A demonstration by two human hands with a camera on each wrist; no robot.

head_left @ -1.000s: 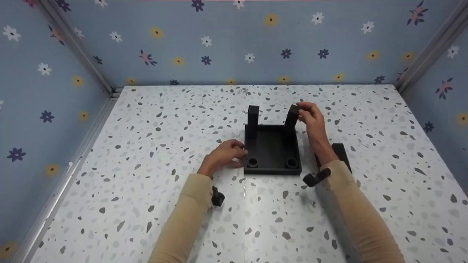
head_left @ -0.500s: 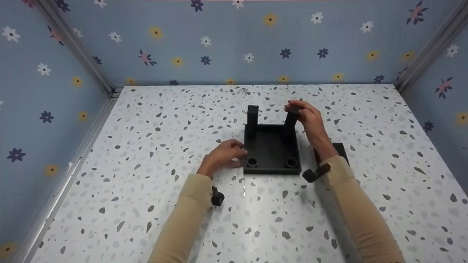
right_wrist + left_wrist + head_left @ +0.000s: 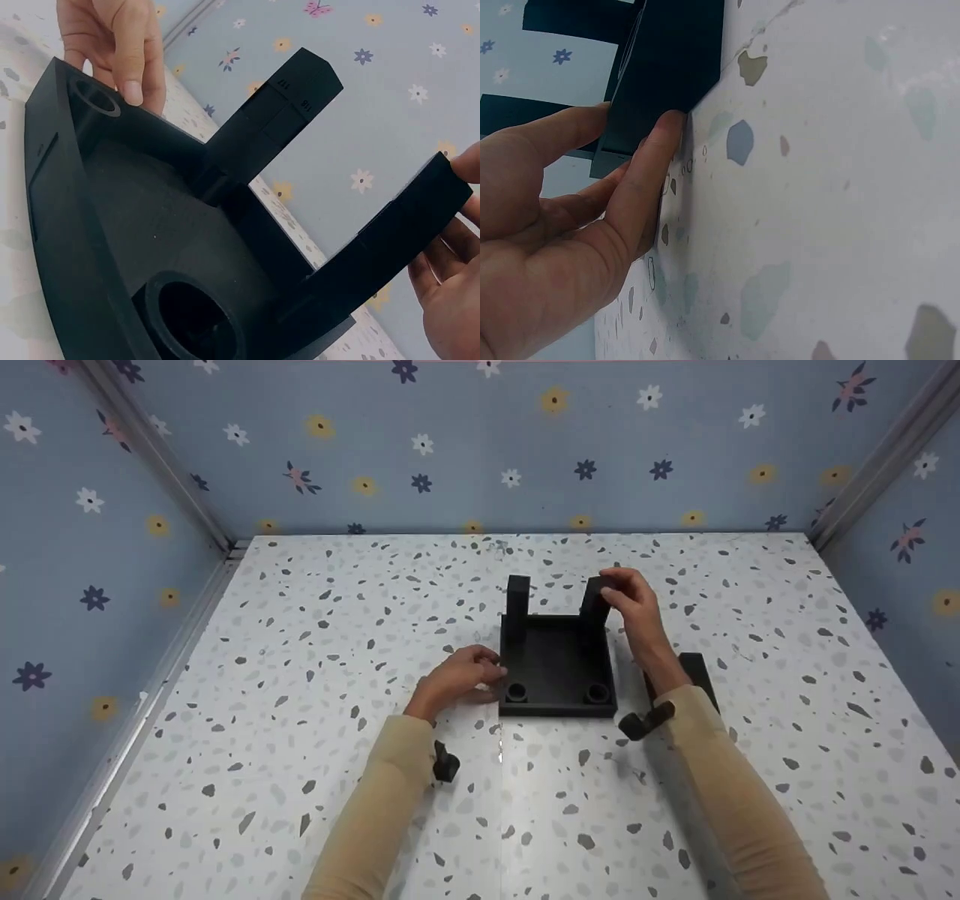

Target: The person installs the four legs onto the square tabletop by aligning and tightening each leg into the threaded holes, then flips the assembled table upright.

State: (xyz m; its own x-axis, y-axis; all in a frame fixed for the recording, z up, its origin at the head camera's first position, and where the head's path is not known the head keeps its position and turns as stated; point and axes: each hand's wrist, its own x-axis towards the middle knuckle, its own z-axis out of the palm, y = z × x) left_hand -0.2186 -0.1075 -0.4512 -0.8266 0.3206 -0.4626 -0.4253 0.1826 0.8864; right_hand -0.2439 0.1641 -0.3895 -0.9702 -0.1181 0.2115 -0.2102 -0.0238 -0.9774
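A black square tabletop [image 3: 555,660] of a small table lies upside down, raised rim upward. Its two far corners carry upright table legs: the left leg [image 3: 517,604] and the right leg [image 3: 593,611]. Round sockets show open at the near corners, such as the near-left socket [image 3: 517,692]. My left hand [image 3: 459,675] pinches the tabletop's left side between thumb and fingers, low against the table. My right hand [image 3: 636,604] grips the top of the right leg, thumb on the near side; in the right wrist view its fingers wrap the leg's end [image 3: 442,187].
Another black leg-like piece [image 3: 697,675] lies to the right, partly hidden under my right forearm. Flowered panels [image 3: 480,450] wall the speckled white table [image 3: 337,600] at the back and sides. Black wrist cameras jut from both sleeves.
The fingers of my right hand have shifted around the top of the right leg, and the leg stands slightly more upright. My left hand has stayed in place on the tabletop.
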